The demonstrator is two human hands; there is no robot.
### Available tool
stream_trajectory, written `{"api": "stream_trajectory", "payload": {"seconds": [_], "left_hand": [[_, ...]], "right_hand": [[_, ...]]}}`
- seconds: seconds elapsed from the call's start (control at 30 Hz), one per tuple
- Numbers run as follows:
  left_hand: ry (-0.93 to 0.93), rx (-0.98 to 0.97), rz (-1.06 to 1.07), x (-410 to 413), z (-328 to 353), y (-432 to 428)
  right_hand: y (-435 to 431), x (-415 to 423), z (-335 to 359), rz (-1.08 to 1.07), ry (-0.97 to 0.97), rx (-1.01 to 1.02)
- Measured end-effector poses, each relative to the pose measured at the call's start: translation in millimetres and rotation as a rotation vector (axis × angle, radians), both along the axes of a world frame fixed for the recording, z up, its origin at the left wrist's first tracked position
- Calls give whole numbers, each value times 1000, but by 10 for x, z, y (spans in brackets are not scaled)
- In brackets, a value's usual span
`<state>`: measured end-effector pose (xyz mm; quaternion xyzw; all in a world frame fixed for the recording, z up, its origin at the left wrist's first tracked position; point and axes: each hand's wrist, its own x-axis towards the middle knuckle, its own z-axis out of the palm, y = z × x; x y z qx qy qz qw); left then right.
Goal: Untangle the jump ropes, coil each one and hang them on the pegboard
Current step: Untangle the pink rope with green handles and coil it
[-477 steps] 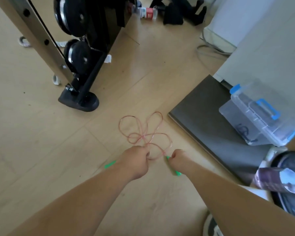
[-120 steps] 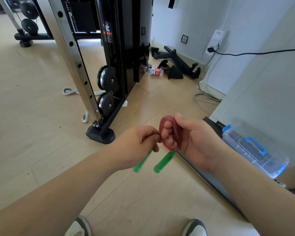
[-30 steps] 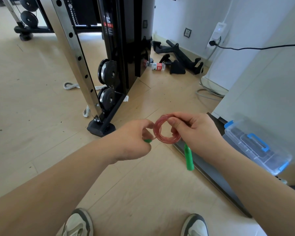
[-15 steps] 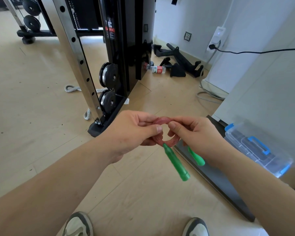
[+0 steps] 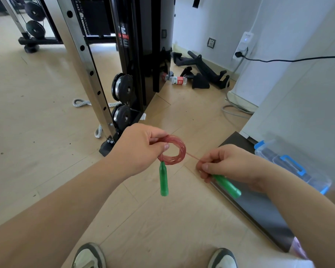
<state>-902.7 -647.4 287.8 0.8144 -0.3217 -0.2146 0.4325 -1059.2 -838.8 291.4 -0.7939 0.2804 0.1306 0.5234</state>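
Floor boards of pale wood [image 5: 37,151] fill most of the view. On them, at the back, stands a big black gym machine [image 5: 143,55] with a slanted silver post full of holes [image 5: 81,60] and two round black weight plates [image 5: 122,89] near its foot. A tall white wall [image 5: 307,103] closes off the right side, and a black cable [image 5: 288,59] runs across it. Low on the right lies a flat dark grey board [image 5: 259,209], and a clear plastic box with blue clips [image 5: 290,167] sits on its far edge, close to the wall. Black bar handles [image 5: 201,66] lie by the back wall, with a small plastic bottle with a red label [image 5: 177,80] on its side just beside them. A grey woven rope [image 5: 81,103] lies on the floor behind the silver post. Two grey and white shoes [image 5: 89,256] poke in at the bottom. Both hands are up in front of the machine's foot, over the floor. The left hand [image 5: 137,149] pinches a thin red jump rope [image 5: 172,150], wound into a small round ring, between thumb and fingers. One green plastic handle [image 5: 163,180] hangs straight down from the ring. A short straight bit of rope runs from the ring to the right hand [image 5: 226,163], which pinches it with thumb and first finger. Its other fingers curl round the second green handle [image 5: 227,185], which pokes out below the hand, over the edge of the grey board.
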Motion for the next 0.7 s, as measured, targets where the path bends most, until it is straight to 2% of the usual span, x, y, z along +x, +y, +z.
{"api": "stream_trajectory", "payload": {"seconds": [0.1,0.2,0.3,0.4,0.53,0.7], "left_hand": [[-84,63,-40,-10,-62,-10],[-129,110,-57,-33,-89,-39],[-7,48,-22,-51,-97,-65],[128,-6,-34,-110,-101,-90],[178,-7,-77,-182,-106,-119],[312,-37,-34,-223,-47,-129]], "right_hand": [[21,16,61,-137,-78,104],[68,61,84,-346,-217,414],[122,102,67,-426,-329,582],[132,139,31,-540,-447,652],[154,172,-36,-618,-566,491],[147,165,29,-493,-581,-93]]}}
